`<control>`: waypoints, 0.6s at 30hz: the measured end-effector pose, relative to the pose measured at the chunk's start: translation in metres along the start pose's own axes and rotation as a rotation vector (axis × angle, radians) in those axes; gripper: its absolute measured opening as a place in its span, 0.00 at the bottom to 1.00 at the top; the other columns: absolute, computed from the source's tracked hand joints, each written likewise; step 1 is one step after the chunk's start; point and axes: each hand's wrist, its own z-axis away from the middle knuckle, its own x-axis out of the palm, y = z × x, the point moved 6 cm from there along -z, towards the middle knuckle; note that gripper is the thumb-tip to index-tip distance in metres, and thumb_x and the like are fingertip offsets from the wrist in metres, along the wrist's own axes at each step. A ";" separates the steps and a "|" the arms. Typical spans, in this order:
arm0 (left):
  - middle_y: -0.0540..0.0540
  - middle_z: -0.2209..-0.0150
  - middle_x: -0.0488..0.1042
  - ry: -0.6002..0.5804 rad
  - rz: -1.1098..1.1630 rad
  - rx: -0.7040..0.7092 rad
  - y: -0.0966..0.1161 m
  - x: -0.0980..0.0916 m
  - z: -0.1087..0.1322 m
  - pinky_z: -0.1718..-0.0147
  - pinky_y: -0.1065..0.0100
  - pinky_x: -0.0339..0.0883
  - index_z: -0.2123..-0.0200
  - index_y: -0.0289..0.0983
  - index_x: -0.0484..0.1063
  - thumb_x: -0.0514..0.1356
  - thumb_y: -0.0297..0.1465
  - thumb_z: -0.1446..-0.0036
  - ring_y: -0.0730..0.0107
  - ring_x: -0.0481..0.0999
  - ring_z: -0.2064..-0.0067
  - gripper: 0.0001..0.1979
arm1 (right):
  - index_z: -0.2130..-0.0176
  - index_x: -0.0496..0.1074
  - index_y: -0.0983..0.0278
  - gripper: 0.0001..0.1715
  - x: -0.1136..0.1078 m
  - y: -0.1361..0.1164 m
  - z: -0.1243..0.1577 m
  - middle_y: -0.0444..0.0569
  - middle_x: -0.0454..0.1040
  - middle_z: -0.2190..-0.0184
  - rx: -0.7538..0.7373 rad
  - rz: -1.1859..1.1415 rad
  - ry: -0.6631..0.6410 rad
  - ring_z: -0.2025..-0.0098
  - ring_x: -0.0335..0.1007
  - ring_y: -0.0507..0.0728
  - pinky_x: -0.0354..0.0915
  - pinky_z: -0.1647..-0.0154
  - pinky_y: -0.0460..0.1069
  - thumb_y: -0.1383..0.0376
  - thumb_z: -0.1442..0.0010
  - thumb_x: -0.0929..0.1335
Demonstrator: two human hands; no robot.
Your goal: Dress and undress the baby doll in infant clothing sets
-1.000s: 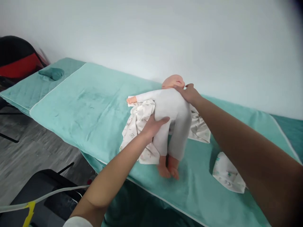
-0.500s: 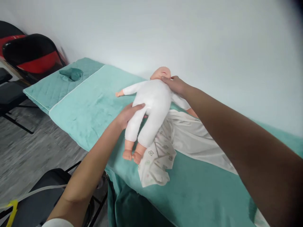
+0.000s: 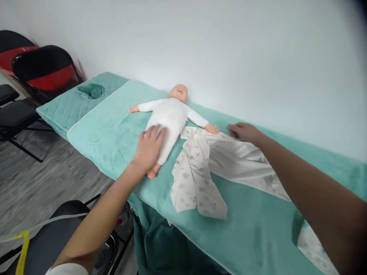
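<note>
A baby doll (image 3: pixel 169 114) in a white bodysuit lies on its back on the green massage table (image 3: pixel 120 141), arms spread and head toward the wall. My left hand (image 3: pixel 149 147) is over the doll's lower body and legs, fingers extended and a little blurred; it hides one leg in part. Beyond the doll's outstretched hand, my right hand (image 3: pixel 245 132) hovers near the wall side, fingers loosely bent with nothing seen in them. Next to the doll a white printed baby garment (image 3: pixel 197 179) lies spread out, and my right forearm covers some of its far part.
A face hole (image 3: pixel 91 91) opens at the table's far left end. Black and red folding chairs (image 3: pixel 48 68) stand beyond it. A black chair (image 3: pixel 65 229) with a pale strap is at lower left. Another printed cloth (image 3: pixel 314 244) lies at lower right.
The doll has been laid down flat, farther left. My right hand has let go of its neck and moved right. My left hand has opened from its hip. More of the garment shows.
</note>
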 end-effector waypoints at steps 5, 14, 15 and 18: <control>0.39 0.27 0.60 -0.096 -0.220 0.447 0.084 0.024 0.050 0.33 0.42 0.62 0.27 0.41 0.56 0.47 0.23 0.30 0.47 0.60 0.26 0.30 | 0.69 0.72 0.62 0.15 -0.002 0.034 0.080 0.51 0.75 0.72 0.035 0.137 -0.139 0.70 0.65 0.56 0.58 0.64 0.53 0.55 0.36 0.72; 0.38 0.24 0.53 0.053 -0.168 0.469 0.141 0.044 0.042 0.29 0.40 0.55 0.27 0.41 0.56 0.46 0.23 0.30 0.48 0.54 0.24 0.30 | 0.54 0.71 0.62 0.16 0.040 -0.122 0.263 0.54 0.76 0.50 -0.594 0.474 -0.162 0.58 0.73 0.59 0.57 0.69 0.50 0.62 0.25 0.57; 0.40 0.24 0.53 0.043 -0.145 0.529 0.151 0.044 0.044 0.28 0.38 0.53 0.30 0.43 0.61 0.47 0.24 0.30 0.49 0.53 0.23 0.28 | 0.53 0.71 0.63 0.17 0.042 -0.130 0.284 0.54 0.76 0.49 -0.641 0.494 -0.185 0.57 0.74 0.59 0.55 0.71 0.50 0.63 0.25 0.57; 0.42 0.31 0.67 -0.004 -0.051 0.642 0.176 0.039 0.049 0.27 0.33 0.46 0.45 0.41 0.75 0.52 0.25 0.32 0.51 0.58 0.25 0.18 | 0.52 0.72 0.63 0.15 0.037 -0.127 0.319 0.54 0.76 0.48 -0.624 0.489 -0.205 0.56 0.75 0.60 0.55 0.72 0.50 0.63 0.25 0.58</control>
